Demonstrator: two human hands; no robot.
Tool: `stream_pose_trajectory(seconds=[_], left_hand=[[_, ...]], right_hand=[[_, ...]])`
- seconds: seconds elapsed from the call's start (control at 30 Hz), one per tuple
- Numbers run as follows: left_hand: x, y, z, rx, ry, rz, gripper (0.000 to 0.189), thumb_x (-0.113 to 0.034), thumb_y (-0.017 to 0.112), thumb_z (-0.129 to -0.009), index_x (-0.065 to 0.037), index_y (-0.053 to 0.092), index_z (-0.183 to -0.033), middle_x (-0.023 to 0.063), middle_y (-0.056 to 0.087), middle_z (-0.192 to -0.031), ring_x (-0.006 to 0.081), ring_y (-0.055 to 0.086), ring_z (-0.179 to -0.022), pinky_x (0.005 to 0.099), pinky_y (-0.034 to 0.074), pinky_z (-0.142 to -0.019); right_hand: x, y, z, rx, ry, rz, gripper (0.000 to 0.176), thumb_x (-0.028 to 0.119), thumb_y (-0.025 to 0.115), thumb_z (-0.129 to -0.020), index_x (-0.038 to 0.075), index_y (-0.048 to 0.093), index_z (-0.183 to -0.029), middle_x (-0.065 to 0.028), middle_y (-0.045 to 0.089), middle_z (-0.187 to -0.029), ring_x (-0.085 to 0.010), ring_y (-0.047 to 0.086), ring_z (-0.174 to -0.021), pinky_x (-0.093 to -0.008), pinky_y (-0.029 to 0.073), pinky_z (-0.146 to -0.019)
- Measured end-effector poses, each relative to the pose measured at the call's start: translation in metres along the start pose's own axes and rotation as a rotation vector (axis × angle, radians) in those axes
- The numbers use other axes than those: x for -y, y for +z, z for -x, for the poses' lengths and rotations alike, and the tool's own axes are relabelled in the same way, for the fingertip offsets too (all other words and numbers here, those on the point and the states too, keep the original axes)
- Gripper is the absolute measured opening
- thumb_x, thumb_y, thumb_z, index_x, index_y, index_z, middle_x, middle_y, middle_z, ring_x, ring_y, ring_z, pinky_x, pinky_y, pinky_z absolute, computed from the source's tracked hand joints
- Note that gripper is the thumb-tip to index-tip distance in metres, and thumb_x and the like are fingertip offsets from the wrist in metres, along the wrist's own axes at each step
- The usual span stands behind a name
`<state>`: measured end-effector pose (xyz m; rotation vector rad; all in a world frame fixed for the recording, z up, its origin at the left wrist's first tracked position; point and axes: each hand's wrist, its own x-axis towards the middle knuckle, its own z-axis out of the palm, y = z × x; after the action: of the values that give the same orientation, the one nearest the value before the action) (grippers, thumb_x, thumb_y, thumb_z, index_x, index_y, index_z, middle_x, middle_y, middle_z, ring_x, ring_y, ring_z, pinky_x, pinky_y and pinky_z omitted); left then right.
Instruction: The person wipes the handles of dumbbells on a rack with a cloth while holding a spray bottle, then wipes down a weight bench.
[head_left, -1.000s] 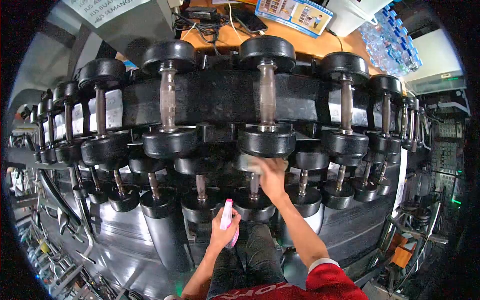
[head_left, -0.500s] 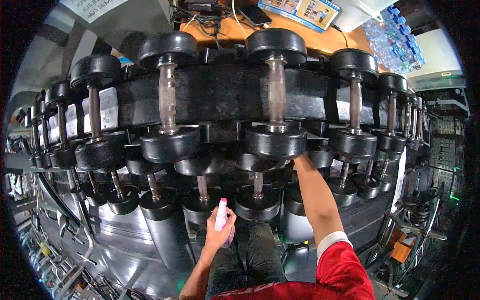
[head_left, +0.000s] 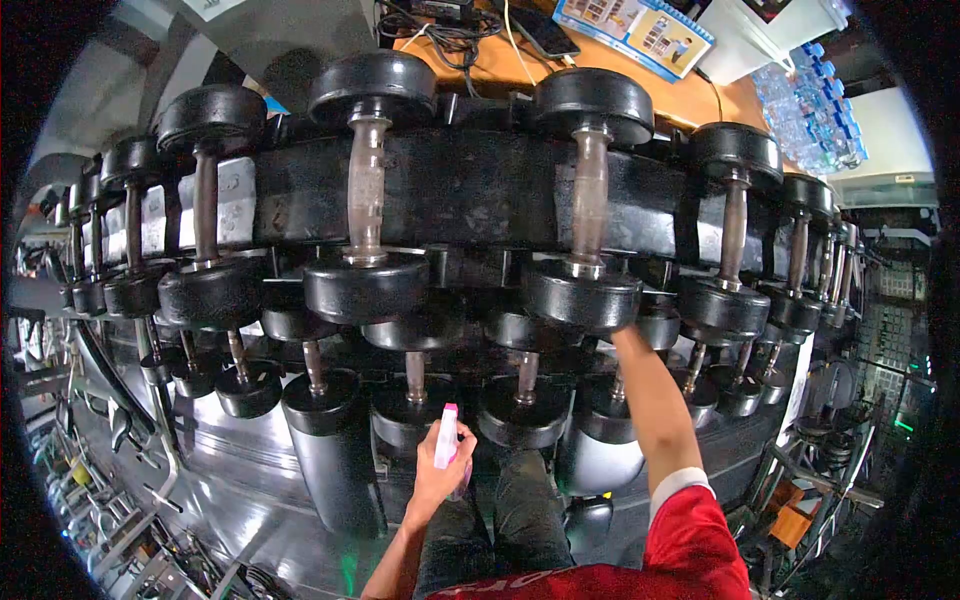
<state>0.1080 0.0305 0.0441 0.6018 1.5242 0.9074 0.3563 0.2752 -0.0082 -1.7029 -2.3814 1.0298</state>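
My left hand (head_left: 441, 478) is closed around a spray bottle (head_left: 447, 440) with a white head and pink nozzle, held low in front of the rack. My right forearm (head_left: 655, 400) reaches in between the two rows. The right hand is hidden under the near head of an upper-row dumbbell (head_left: 583, 298), so I cannot see its fingers or what they touch. Below and to the left of that arm, a lower-row dumbbell (head_left: 525, 415) rests on the rack. Another lower-row dumbbell (head_left: 412, 415) lies just beyond the spray bottle.
Several black dumbbells with metal handles fill both rows of the rack (head_left: 480, 190). Behind it stands an orange-brown desk (head_left: 735, 100) with cables (head_left: 455, 45), a phone (head_left: 545, 35), a desk calendar (head_left: 640, 32) and plastic water bottles (head_left: 808, 110). Gym equipment (head_left: 130, 400) lines the left.
The view has shifted, so the rack appears farther right. My left hand still grips the spray bottle, and my right arm still reaches under the upper dumbbell.
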Motion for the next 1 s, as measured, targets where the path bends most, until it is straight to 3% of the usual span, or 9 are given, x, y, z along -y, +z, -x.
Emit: stream_pose_trajectory(seconds=[0.47,0.53,0.57,0.63,0.7,0.83,0.9,0.97,1.0], left_hand=[[0.015,0.017,0.033,-0.028,0.017,-0.062,0.012,-0.006,0.064,-0.084,-0.003,0.054,-0.088,0.0019,0.058,-0.066,0.0074,0.055,-0.055,0.0245,0.044,-0.051],[0.017,0.023,0.038,-0.033,0.027,-0.079,0.012,-0.006,0.064,-0.083,-0.003,0.054,-0.088,0.0022,0.058,-0.067,0.0077,0.056,-0.055,0.0246,0.044,-0.051],[0.018,0.026,0.040,-0.039,0.035,-0.094,0.012,-0.005,0.064,-0.083,-0.003,0.054,-0.088,0.0025,0.059,-0.068,0.0079,0.056,-0.056,0.0248,0.045,-0.052],[0.023,0.031,0.046,-0.042,0.062,-0.073,0.012,-0.005,0.064,-0.083,-0.003,0.054,-0.089,0.0026,0.059,-0.068,0.0081,0.057,-0.056,0.0248,0.045,-0.052],[0.025,0.037,0.052,-0.048,0.087,-0.052,0.012,-0.005,0.064,-0.083,-0.003,0.054,-0.089,0.0026,0.059,-0.069,0.0083,0.057,-0.056,0.0248,0.045,-0.052],[0.030,0.043,0.066,-0.032,0.023,-0.034,0.012,-0.005,0.064,-0.084,-0.003,0.053,-0.090,0.0026,0.059,-0.070,0.0080,0.056,-0.057,0.0244,0.045,-0.053],[0.035,0.044,0.074,-0.034,0.012,-0.068,0.012,-0.005,0.064,-0.084,-0.003,0.053,-0.090,0.0025,0.059,-0.071,0.0077,0.056,-0.057,0.0241,0.045,-0.053],[0.038,0.045,0.082,-0.054,-0.022,0.020,0.013,-0.004,0.064,-0.084,-0.003,0.053,-0.091,0.0020,0.059,-0.071,0.0071,0.056,-0.057,0.0239,0.045,-0.053],[0.043,0.043,0.085,-0.050,-0.023,0.013,0.013,-0.004,0.064,-0.084,-0.003,0.053,-0.091,0.0020,0.059,-0.071,0.0071,0.056,-0.057,0.0239,0.045,-0.053]], right_hand=[[0.042,0.009,-0.013,0.244,-0.078,0.023,0.024,0.017,0.050,-0.084,0.008,0.064,-0.102,-0.0179,0.064,-0.100,-0.0359,0.062,-0.084,-0.0444,0.048,-0.075],[0.046,0.038,0.022,-0.010,-0.256,-0.277,0.030,0.004,0.048,-0.081,0.011,0.064,-0.105,-0.0177,0.065,-0.101,-0.0322,0.064,-0.088,-0.0408,0.049,-0.077],[0.064,0.011,0.042,0.113,-0.316,-0.243,0.038,-0.005,0.046,-0.075,0.010,0.063,-0.106,-0.0191,0.063,-0.107,-0.0349,0.061,-0.098,-0.0412,0.048,-0.085],[0.056,0.029,0.080,-0.181,-0.403,-0.216,0.050,-0.016,0.044,-0.067,0.010,0.062,-0.105,-0.0179,0.062,-0.111,-0.0357,0.056,-0.112,-0.0405,0.044,-0.097],[0.045,0.044,0.117,-0.115,-0.100,-0.305,0.051,-0.017,0.044,-0.066,0.008,0.062,-0.106,-0.0173,0.062,-0.109,-0.0353,0.055,-0.113,-0.0393,0.042,-0.100],[0.000,0.111,0.146,-0.487,-0.089,-0.374,0.045,-0.010,0.046,-0.075,0.008,0.060,-0.114,-0.0149,0.064,-0.107,-0.0313,0.061,-0.100,-0.0362,0.047,-0.089],[-0.021,0.147,0.141,-0.386,0.517,-1.284,0.035,-0.002,0.040,-0.088,0.007,0.057,-0.118,-0.0094,0.064,-0.109,-0.0270,0.061,-0.098,-0.0362,0.047,-0.088],[-0.042,0.161,0.126,-0.301,0.879,-1.944,0.027,0.014,0.039,-0.098,0.008,0.051,-0.121,-0.0083,0.057,-0.117,-0.0245,0.057,-0.104,-0.0390,0.047,-0.092],[-0.036,0.157,0.114,-0.400,0.895,-2.120,0.027,0.015,0.038,-0.098,0.009,0.051,-0.121,-0.0084,0.057,-0.118,-0.0249,0.056,-0.105,-0.0397,0.047,-0.093]])
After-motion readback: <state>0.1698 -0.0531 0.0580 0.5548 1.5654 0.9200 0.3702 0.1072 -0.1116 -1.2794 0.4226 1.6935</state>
